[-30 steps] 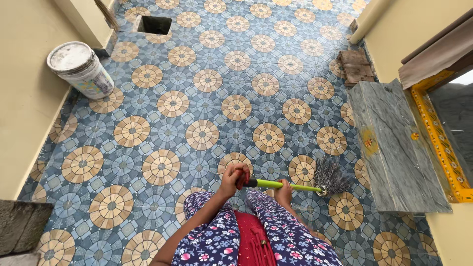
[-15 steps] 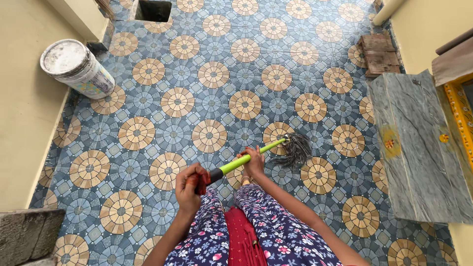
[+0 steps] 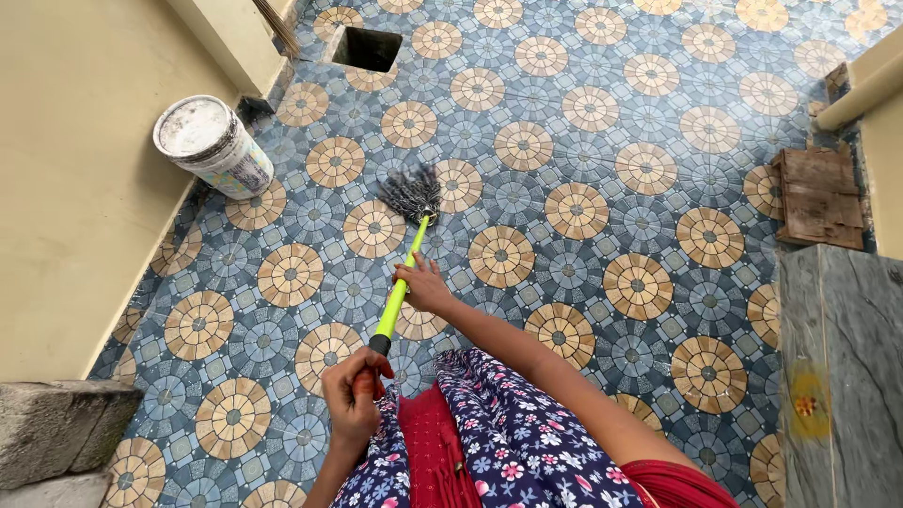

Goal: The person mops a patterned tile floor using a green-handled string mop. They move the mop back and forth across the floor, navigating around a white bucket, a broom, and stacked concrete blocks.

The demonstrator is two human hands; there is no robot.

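Head view — left hand [image 3: 353, 400] and right hand [image 3: 425, 287] both clasp the green-handled broom [image 3: 400, 273] over patterned tiles [image 3: 583, 141].

I hold a broom [image 3: 403, 264] with a lime-green handle in both hands. My left hand [image 3: 353, 400] is closed around its dark upper end, near my floral dress [image 3: 508, 442]; my right hand [image 3: 425, 285] grips the green shaft further down. The dark bristle head rests on the patterned tile floor [image 3: 583, 160]. A white paint bucket [image 3: 213, 146] stands by the wall at left, a worn wooden board [image 3: 820, 196] lies at right.
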